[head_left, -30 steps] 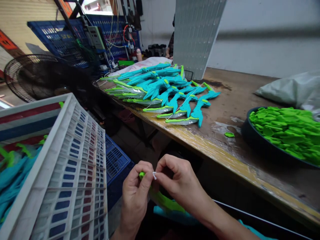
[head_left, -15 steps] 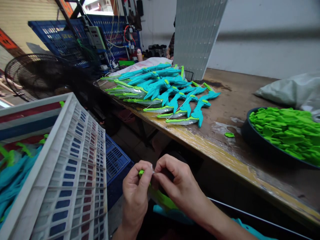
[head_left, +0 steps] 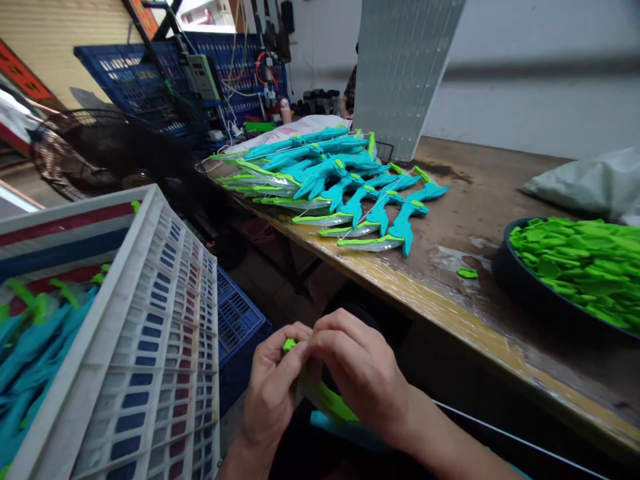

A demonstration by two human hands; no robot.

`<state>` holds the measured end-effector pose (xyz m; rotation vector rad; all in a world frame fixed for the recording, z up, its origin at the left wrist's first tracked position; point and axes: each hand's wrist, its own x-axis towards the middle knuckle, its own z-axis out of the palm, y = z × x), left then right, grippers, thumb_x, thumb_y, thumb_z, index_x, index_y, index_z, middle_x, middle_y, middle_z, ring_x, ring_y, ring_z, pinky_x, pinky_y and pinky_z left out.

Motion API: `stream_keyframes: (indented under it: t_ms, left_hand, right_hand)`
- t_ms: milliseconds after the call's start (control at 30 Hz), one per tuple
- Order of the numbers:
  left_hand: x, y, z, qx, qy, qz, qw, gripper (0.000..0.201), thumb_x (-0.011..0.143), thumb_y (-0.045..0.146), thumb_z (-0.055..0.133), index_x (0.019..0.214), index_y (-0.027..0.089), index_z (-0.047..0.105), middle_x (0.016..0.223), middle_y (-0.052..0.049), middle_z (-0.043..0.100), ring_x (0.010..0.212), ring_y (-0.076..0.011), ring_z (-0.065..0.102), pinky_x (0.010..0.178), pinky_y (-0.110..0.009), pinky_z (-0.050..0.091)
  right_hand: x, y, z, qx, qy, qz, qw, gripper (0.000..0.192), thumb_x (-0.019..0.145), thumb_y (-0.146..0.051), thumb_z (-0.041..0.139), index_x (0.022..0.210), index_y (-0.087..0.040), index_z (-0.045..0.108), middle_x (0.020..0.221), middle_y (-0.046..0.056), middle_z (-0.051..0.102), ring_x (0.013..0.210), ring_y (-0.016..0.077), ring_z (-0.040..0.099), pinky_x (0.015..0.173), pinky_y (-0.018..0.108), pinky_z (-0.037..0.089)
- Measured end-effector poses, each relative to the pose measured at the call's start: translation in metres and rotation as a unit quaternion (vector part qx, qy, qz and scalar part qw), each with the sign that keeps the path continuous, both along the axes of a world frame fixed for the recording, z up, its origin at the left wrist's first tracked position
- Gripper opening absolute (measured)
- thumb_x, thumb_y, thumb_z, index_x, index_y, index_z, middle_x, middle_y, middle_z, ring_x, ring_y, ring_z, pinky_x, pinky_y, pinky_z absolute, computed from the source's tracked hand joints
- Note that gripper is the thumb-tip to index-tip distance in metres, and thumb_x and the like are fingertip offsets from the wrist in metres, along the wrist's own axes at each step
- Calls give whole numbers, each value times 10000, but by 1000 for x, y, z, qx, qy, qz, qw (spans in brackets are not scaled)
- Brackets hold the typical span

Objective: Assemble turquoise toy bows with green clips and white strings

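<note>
Low in the view, in front of the table edge, my left hand and my right hand are pressed together around the bright green tip of a toy bow. The bow's green limb slants down to the right beneath my right hand, with a teal part under it. My left fingers pinch the green end. My right fingers close over the same end from the right and hide what they pinch.
Several finished teal-and-green toy bows lie on the wooden table. A dark basin of green parts stands at right. A white crate with more bows sits at left, a blue crate below it, a fan behind. A person sits far back.
My right fingers have closed in over the bow's tip; the small white piece seen between my fingertips earlier is now hidden. The view shifted slightly.
</note>
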<state>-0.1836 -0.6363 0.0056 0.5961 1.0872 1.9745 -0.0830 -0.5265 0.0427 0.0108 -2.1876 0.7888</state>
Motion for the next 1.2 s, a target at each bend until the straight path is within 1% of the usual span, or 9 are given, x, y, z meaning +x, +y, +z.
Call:
stream_keyframes:
  t_ms: [167, 267, 367, 533, 700, 800, 867, 1033, 1200]
  left_hand:
    - [-6, -2, -3, 3, 42, -4, 999, 162, 921, 307, 726, 827, 175, 733, 805, -22, 601, 716, -128, 528, 662, -237, 427]
    - [-7, -4, -7, 1, 69, 3, 998, 159, 898, 309, 749, 817, 175, 720, 801, -27, 602, 729, -146, 524, 676, -263, 424]
    - [-6, -6, -9, -2, 72, 2, 997, 166, 900, 307, 744, 800, 183, 696, 778, -16, 590, 703, -142, 509, 666, -270, 410]
    - [-2, -5, -11, -28, 79, 26, 996, 241, 942, 320, 687, 749, 181, 651, 703, 4, 540, 640, -128, 461, 624, -266, 371]
    - [-1, -5, -11, -36, 91, 30, 995, 258, 956, 322, 678, 749, 173, 637, 730, 0, 543, 672, -132, 454, 649, -275, 363]
    - [-1, -5, -12, -44, 101, 34, 993, 263, 949, 342, 692, 761, 166, 643, 749, -6, 545, 710, -142, 449, 675, -287, 360]
    - [-1, -5, -13, -47, 97, 35, 994, 264, 954, 355, 688, 775, 165, 646, 760, -8, 553, 721, -145, 456, 685, -289, 362]
    - [1, -3, -13, -35, 86, 31, 995, 269, 969, 361, 673, 784, 167, 655, 735, 1, 544, 687, -131, 459, 652, -264, 369]
    - [2, -3, -13, -13, 49, 22, 998, 236, 961, 356, 687, 810, 176, 668, 757, 2, 543, 669, -118, 485, 619, -227, 399]
  right_hand:
    - [2, 5, 4, -110, -65, 6, 992, 132, 997, -125, 560, 889, -190, 598, 783, 5, 606, 667, 100, 566, 600, 195, 468]
    - [3, 5, 5, -124, -87, 6, 988, 141, 978, -115, 594, 861, -194, 595, 740, -15, 586, 619, 88, 550, 565, 187, 441]
    - [2, 3, 3, -70, -70, 13, 995, 155, 1004, -103, 535, 896, -185, 610, 785, 15, 597, 659, 102, 578, 590, 196, 466]
    - [3, -3, 0, 38, -53, -22, 998, 173, 1025, -116, 498, 895, -183, 589, 809, 44, 605, 664, 124, 577, 578, 225, 471]
    - [4, -8, -1, 179, -45, -81, 979, 256, 991, -56, 447, 790, -183, 541, 700, 35, 537, 603, 140, 488, 536, 274, 394]
    - [2, -11, -4, 202, -34, -108, 973, 242, 965, -33, 455, 787, -184, 519, 696, 33, 524, 608, 145, 477, 541, 287, 382]
    - [0, -11, -6, 182, -27, -109, 977, 222, 976, -47, 467, 809, -188, 507, 707, 25, 523, 615, 140, 491, 549, 279, 396]
    - [3, -9, -7, 68, -33, -96, 992, 162, 1000, -75, 477, 896, -196, 501, 797, 25, 553, 685, 127, 549, 599, 241, 450]
    - [9, -6, -5, -44, -46, -47, 997, 116, 1002, -105, 488, 941, -195, 528, 843, 20, 574, 732, 126, 558, 650, 244, 467]
